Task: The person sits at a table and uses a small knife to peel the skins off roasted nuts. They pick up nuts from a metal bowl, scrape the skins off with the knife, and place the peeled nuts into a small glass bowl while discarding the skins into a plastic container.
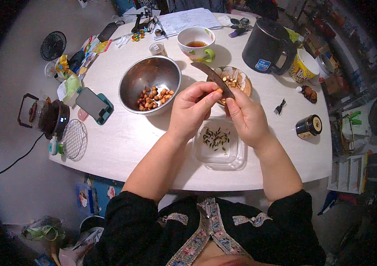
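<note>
My left hand (189, 111) pinches a small orange-brown lotus seed (219, 91) between thumb and fingertips. My right hand (248, 116) grips a knife (212, 75) whose dark blade points up and to the left, close against the seed. Beneath both hands stands a clear square glass container (201, 156) with many thin green lotus cores (215, 139) scattered in it. A steel bowl (136, 76) left of my hands holds reddish-brown lotus seeds (153, 98). Partly hidden behind my right hand, a brown-rimmed dish (247, 84) carries pale split seeds (231, 82).
Beyond the hands are a patterned cup (196, 37) of brown liquid, a small jar (157, 49) and a dark electric kettle (268, 44). A phone on a stand (94, 105) and a wire rack (74, 139) lie left. At right are a dark jar (308, 127) and a short cable (280, 107).
</note>
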### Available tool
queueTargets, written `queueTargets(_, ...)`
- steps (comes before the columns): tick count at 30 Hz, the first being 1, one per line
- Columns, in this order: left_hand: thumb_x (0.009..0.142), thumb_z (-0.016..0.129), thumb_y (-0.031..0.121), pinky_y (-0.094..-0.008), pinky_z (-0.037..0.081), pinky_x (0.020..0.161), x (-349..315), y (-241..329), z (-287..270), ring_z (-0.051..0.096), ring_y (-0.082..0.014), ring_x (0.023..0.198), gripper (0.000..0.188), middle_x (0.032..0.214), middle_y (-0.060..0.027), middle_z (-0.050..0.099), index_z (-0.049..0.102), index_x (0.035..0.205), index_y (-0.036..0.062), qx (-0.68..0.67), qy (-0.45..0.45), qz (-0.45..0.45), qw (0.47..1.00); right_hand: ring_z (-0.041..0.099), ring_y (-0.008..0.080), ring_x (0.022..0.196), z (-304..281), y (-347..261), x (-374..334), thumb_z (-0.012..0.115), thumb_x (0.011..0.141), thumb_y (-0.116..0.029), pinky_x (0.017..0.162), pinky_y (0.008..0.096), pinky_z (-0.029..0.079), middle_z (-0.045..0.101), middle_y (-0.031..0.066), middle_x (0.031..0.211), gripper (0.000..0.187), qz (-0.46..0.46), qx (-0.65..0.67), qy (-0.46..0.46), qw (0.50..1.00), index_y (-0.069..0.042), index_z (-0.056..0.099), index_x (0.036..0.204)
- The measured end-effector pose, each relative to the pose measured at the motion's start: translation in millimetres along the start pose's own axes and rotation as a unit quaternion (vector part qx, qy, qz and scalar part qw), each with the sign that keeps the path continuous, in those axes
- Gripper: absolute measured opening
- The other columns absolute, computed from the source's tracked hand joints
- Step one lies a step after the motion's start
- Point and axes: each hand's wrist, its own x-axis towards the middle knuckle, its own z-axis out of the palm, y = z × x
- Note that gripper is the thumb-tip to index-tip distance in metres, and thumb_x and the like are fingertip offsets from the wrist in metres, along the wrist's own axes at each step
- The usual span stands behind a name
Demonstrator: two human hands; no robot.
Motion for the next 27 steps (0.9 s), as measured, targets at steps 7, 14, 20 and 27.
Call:
queueTargets(7, 0.092, 0.067, 0.007, -0.0166, 0.04, 0.051, 0.1, 1.1, -2.5, 0.052, -0.0025, 0.062, 0.015, 0.087, -0.0013, 0.066, 0.066, 0.105, 0.0013, 0.003, -0.016, 0.007, 1.0, 0.063, 0.0417, 0.081, 0.0, -0.2, 0.0, 0.052, 0.099, -0.017, 0.068, 0.0462, 0.048, 0.065, 0.0223, 0.087, 0.024, 0.001, 0.007, -0.008, 1.0, -0.001, 0.055, 0.116)
queueTargets(14, 0.091, 0.066, 0.003, -0.019, 0.042, 0.058, 0.0, -1.1, -0.1, 0.054, -0.0048, 0.068, 0.011, 0.089, -0.0019, 0.063, 0.066, 0.101, -0.0011, 0.09, -0.012, 0.08, 0.993, 0.064, 0.0413, 0.081, 5.0, 4.7, -2.7, 0.052, 0.099, -0.017, 0.068, 0.0455, 0.049, 0.066, 0.0221, 0.087, 0.023, 0.036, -0.013, -0.005, 0.999, -0.003, 0.057, 0.116)
queueTargets(20, 0.089, 0.069, 0.003, -0.0207, 0.046, 0.065, 2.6, -0.7, 0.5, 0.058, -0.0071, 0.077, 0.009, 0.091, -0.0019, 0.063, 0.069, 0.097, -0.0005, 0.178, 0.001, 0.132, 0.975, 0.065, 0.0385, 0.08, 10.3, 5.1, -2.7, 0.052, 0.099, -0.016, 0.068, 0.0438, 0.05, 0.066, 0.0204, 0.089, 0.021, 0.029, -0.014, 0.028, 0.999, -0.003, 0.058, 0.115)
queueTargets(27, 0.087, 0.071, 0.008, -0.0247, 0.047, 0.072, -0.9, 0.9, 9.0, 0.059, -0.0118, 0.083, 0.016, 0.089, -0.0039, 0.063, 0.069, 0.099, -0.002, 0.206, 0.029, 0.127, 0.97, 0.065, 0.0408, 0.086, 10.6, 3.2, -1.7, 0.054, 0.097, -0.017, 0.072, 0.0453, 0.051, 0.066, 0.0216, 0.097, 0.024, 0.014, -0.124, 0.046, 0.991, -0.004, 0.059, 0.117)
